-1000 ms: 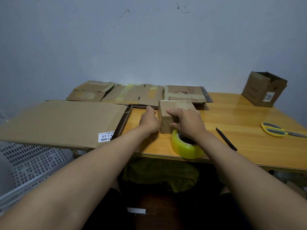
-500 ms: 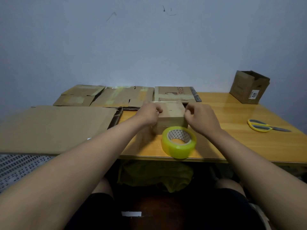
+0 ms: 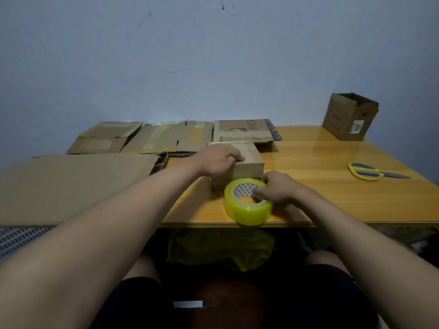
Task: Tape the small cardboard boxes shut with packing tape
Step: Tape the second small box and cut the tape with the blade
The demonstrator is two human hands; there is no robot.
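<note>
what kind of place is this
Probably a home packing corner rather than a warehouse: a wooden table against a bare wall, flattened cardboard stacked on it, and a tape roll and scissors at hand.

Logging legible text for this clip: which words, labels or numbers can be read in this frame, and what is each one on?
"RIES": the end of a cut-off word, printed sideways on the flattened carton at the back of the table.
"4012": large digits, turned sideways, on the white sticker of the open box at the far right; its smaller print is too small to read.
Tape roll: a triangle pattern inside the core, no readable words.
</note>
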